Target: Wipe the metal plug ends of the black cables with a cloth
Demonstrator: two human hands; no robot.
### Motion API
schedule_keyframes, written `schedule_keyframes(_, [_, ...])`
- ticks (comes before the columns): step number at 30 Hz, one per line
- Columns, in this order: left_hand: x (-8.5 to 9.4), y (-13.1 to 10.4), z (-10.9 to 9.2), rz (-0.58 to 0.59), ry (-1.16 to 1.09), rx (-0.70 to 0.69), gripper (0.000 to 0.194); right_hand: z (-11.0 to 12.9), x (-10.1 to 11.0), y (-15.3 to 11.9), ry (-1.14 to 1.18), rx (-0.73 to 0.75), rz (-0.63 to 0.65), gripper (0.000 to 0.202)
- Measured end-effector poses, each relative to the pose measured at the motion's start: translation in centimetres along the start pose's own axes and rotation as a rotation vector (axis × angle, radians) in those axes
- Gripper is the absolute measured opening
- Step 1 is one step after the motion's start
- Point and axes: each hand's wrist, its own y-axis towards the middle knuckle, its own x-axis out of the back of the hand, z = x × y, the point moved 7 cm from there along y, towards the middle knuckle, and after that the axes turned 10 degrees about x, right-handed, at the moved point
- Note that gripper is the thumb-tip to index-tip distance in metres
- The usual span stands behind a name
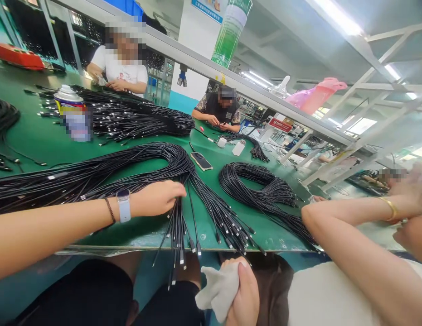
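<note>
My left hand point(158, 198), with a watch and a dark bracelet at the wrist, reaches across the table. Its fingers are closed at the bend of a long bundle of black cables point(152, 151). From under this hand, several cable ends with metal plugs point(181, 258) hang over the table's front edge. More ends of the same bundle fan out to the right on the green top. Below the edge, near my lap, my right hand point(246, 292) is closed on a crumpled white cloth point(219, 290), apart from the cables.
On the green table point(207, 194) lie a phone point(201, 160), a coiled cable bundle point(258, 181) and a larger cable pile point(139, 113). A spray can point(73, 113) stands at the left. Two people work opposite; another person's arm point(350, 217) rests close at my right.
</note>
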Motion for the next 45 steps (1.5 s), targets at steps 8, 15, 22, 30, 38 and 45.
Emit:
schedule_keyframes(8, [-4.3,3.2,3.5,0.192,-0.401,0.661,0.032,-0.7,-1.5,0.1,-0.154,-0.016,0.027,0.033])
schedule_keyframes(15, [-5.2,1.3,2.8,0.379,-0.998,0.761,0.012,-0.4,0.8,-0.4,-0.135,-0.032,-0.046,0.031])
schedule_keyframes(22, [-7.0,0.2,4.7,0.403,-1.247,0.888,0.023,-0.5,-1.4,-0.4,-0.146,0.018,0.087,0.032])
schedule_keyframes(30, [-8.0,2.9,1.1,0.454,-1.456,0.863,0.025,-0.8,-3.9,-1.4,-0.044,-0.027,0.256,0.032])
schedule_keyframes(38, [-6.3,1.3,2.4,0.374,-1.321,0.791,0.037,0.1,-4.9,-2.3,0.07,-0.023,0.321,0.036])
schedule_keyframes(45, [-5.2,-0.6,2.8,0.434,-1.18,0.734,0.029,1.1,-6.5,-2.7,0.064,0.01,0.297,0.035])
